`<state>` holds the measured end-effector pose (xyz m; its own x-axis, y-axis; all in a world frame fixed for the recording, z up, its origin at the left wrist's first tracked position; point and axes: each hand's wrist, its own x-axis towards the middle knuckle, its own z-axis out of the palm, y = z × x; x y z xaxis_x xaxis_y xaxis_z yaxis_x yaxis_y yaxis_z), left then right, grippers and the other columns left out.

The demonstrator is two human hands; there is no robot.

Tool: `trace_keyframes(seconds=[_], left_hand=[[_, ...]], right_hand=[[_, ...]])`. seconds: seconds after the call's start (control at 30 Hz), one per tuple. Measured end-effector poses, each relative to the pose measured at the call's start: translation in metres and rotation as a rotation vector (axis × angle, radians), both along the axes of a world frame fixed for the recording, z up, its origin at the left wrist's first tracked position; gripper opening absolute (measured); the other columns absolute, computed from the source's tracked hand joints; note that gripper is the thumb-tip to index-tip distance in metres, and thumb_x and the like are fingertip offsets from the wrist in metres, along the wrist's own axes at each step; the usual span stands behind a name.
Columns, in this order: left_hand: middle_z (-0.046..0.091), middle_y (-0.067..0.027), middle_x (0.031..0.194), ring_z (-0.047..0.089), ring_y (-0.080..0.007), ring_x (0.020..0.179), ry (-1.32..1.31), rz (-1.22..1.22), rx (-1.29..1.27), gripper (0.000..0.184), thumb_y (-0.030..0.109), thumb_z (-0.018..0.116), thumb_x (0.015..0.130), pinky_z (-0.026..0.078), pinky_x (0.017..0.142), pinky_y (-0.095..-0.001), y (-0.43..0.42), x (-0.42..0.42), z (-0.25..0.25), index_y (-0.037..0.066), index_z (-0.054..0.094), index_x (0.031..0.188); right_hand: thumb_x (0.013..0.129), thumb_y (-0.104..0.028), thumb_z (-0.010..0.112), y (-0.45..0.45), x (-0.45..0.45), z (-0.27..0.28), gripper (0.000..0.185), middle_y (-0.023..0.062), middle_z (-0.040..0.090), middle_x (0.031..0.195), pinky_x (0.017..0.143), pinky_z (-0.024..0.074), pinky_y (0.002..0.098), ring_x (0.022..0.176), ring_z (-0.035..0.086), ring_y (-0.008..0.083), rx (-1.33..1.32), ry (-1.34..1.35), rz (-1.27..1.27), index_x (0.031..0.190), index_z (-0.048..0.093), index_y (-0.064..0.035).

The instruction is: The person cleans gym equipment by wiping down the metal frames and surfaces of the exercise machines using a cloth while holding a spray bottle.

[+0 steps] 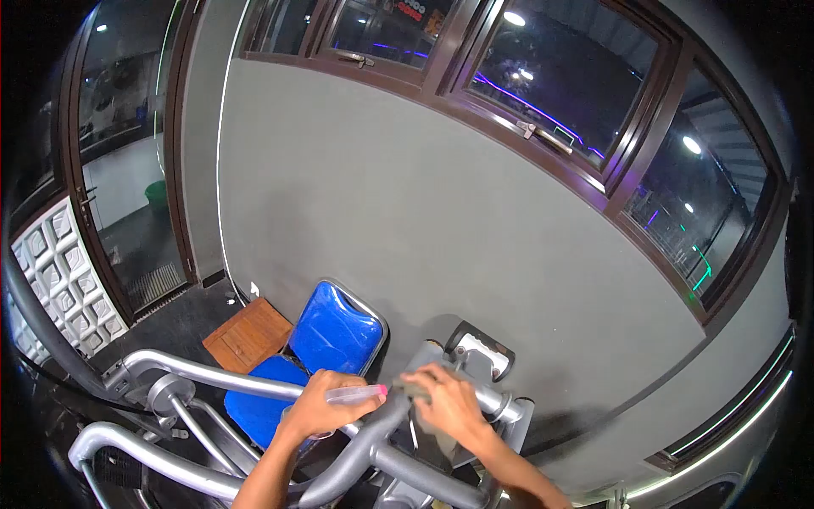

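Observation:
My left hand [326, 407] is closed around a translucent bottle [352, 394] with a pink tip, which points right toward my other hand. To its right, my right hand [445, 403] is over the grey metal frame [386, 424], its fingers bent around a greyish cloth [414, 390] that is partly blurred. Both hands are above the silver-grey tubes of an exercise machine. The lower part of the bottle is hidden by my left hand.
Behind the machine stand a blue chair [335, 327] and a brown wooden box [248, 334] against the grey wall [407, 195]. Curved silver bars [212, 379] extend left. A glass door [127, 170] is at the left, with windows above.

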<state>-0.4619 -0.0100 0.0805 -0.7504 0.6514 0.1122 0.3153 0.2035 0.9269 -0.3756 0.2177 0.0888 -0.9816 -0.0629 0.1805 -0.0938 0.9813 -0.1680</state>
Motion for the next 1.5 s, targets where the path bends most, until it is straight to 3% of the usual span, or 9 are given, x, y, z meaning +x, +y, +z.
trace_keyframes(seconds=[0.17,0.3,0.47,0.57,0.67,0.97,1.17,1.4,1.5], left_hand=[[0.062,-0.0110,0.063,0.057,-0.0194,0.056,0.028,0.003,0.035,0.037,0.038,0.071,0.085,0.046,0.057,-0.0348,0.003,0.000,-0.002,0.003,0.071,0.076],[0.064,-0.0122,0.066,0.058,-0.0214,0.058,0.023,0.020,0.069,0.035,0.036,0.070,0.084,0.047,0.059,-0.0347,0.002,0.001,0.001,0.002,0.071,0.078],[0.062,-0.0119,0.066,0.058,-0.0196,0.059,0.058,0.033,0.073,0.034,0.035,0.070,0.084,0.047,0.059,-0.0341,0.000,0.000,-0.003,0.002,0.070,0.078],[0.061,-0.0117,0.065,0.056,-0.0182,0.058,0.029,0.025,0.072,0.034,0.035,0.071,0.085,0.046,0.058,-0.0336,0.000,-0.001,-0.003,0.001,0.070,0.077],[0.059,-0.0116,0.063,0.054,-0.0175,0.057,0.026,0.021,0.071,0.034,0.034,0.071,0.085,0.045,0.058,-0.0335,0.000,-0.002,-0.006,0.001,0.069,0.076],[0.060,-0.0115,0.061,0.056,-0.0201,0.056,0.016,-0.024,-0.031,0.041,0.042,0.069,0.085,0.045,0.058,-0.0349,0.003,0.001,-0.004,0.002,0.069,0.074],[0.063,-0.0104,0.061,0.060,-0.0231,0.057,0.031,-0.055,-0.009,0.043,0.045,0.068,0.085,0.047,0.059,-0.0360,0.006,-0.002,-0.016,0.004,0.069,0.072],[0.065,-0.0125,0.064,0.063,-0.0283,0.061,0.134,0.072,0.046,0.039,0.044,0.069,0.083,0.049,0.060,-0.0372,-0.001,-0.007,-0.015,0.006,0.070,0.074],[0.066,-0.0123,0.066,0.064,-0.0289,0.061,0.138,0.079,0.014,0.038,0.043,0.069,0.083,0.049,0.060,-0.0378,-0.006,-0.007,-0.009,0.006,0.071,0.074]], right_hand=[[0.081,-0.013,0.070,0.022,-0.006,-0.014,0.041,0.0087,0.060,0.120,0.082,0.0566,0.0485,0.102,0.065,0.0364,-0.024,0.160,-0.186,0.121,0.063,-0.0192],[0.082,-0.015,0.071,-0.005,0.015,-0.022,0.043,0.0128,0.058,0.120,0.077,0.0565,0.0488,0.089,0.067,0.0374,-0.156,0.106,-0.189,0.123,0.061,-0.0202],[0.082,-0.012,0.069,-0.037,0.052,-0.011,0.042,0.0115,0.060,0.116,0.070,0.0569,0.0399,0.075,0.068,0.0269,-0.487,-0.097,-0.050,0.122,0.062,-0.0196],[0.083,-0.011,0.068,-0.026,0.046,-0.021,0.040,0.0122,0.061,0.115,0.067,0.0559,0.0377,0.076,0.068,0.0269,-0.466,0.073,0.001,0.122,0.061,-0.0186],[0.083,-0.002,0.070,0.002,0.024,-0.040,0.028,0.0166,0.063,0.109,0.084,0.0509,0.0412,0.098,0.065,0.0375,-0.432,0.294,-0.232,0.109,0.060,-0.0032],[0.082,-0.004,0.069,-0.017,0.043,-0.046,0.037,0.0154,0.056,0.119,0.085,0.0534,0.0436,0.106,0.063,0.0372,-0.522,0.218,-0.207,0.117,0.059,-0.0106],[0.073,-0.009,0.077,-0.017,0.045,-0.035,0.051,0.0062,0.061,0.121,0.087,0.0578,0.0375,0.108,0.065,0.0282,-0.267,0.052,0.337,0.121,0.066,-0.0210],[0.076,-0.025,0.072,0.011,-0.016,-0.001,0.034,0.0057,0.066,0.106,0.079,0.0583,0.0425,0.089,0.069,0.0300,-0.010,0.054,0.043,0.110,0.071,-0.0169],[0.077,-0.027,0.071,0.006,-0.043,0.015,0.032,0.0085,0.067,0.106,0.083,0.0563,0.0464,0.092,0.068,0.0341,0.114,-0.135,0.173,0.107,0.073,-0.0181]])
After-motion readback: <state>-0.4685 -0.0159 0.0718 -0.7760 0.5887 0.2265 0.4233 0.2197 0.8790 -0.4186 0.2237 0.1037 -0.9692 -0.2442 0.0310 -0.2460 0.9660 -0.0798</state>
